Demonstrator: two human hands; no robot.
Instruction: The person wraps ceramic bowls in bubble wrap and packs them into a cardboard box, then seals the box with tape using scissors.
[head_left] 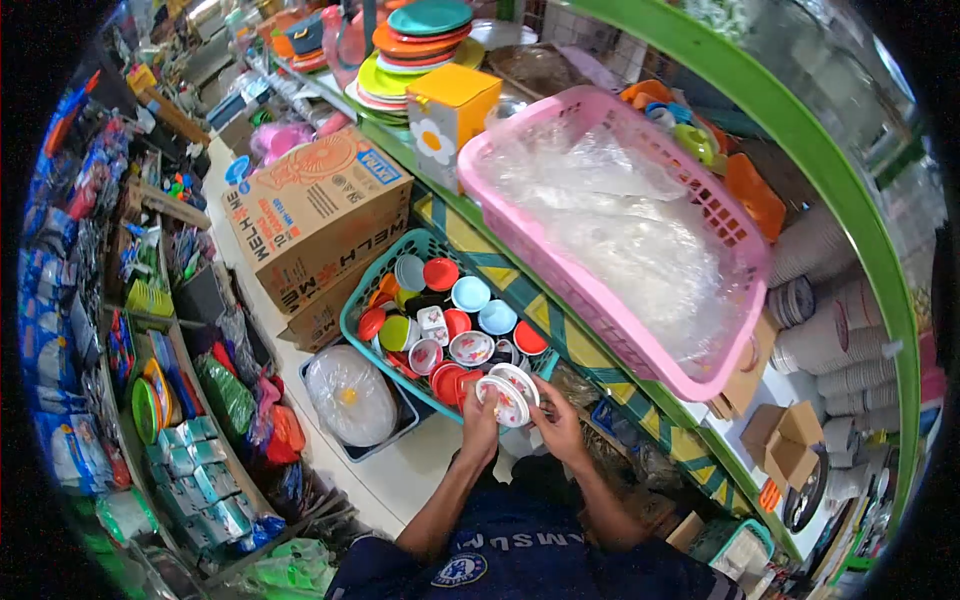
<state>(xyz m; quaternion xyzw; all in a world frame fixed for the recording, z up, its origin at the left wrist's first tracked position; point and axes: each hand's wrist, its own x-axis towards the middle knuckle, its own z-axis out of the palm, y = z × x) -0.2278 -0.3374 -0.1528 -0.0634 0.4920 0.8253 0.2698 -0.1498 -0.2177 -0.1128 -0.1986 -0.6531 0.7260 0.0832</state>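
Observation:
My left hand (pixel 480 418) grips a small white floral bowl (pixel 506 404), its fingers closed on the rim. Close against it, my right hand (pixel 558 420) holds a second white floral bowl (pixel 519 378), which partly overlaps the first. Both bowls are tilted, above the near edge of a teal plastic basket (pixel 350 322). Inside the basket lie loose small bowls: red bowls (pixel 440 274), light blue bowls (pixel 470 294), a yellow-green bowl (pixel 395 333) and more white floral bowls (pixel 471 348).
A pink basket (pixel 590 290) with clear plastic wrap sits on the green-edged shelf at right. Cardboard boxes (pixel 320 210) stand beyond the teal basket. A tub of plastic-wrapped items (pixel 350 395) is to its left. Stacked plates (pixel 425 45) are at the back.

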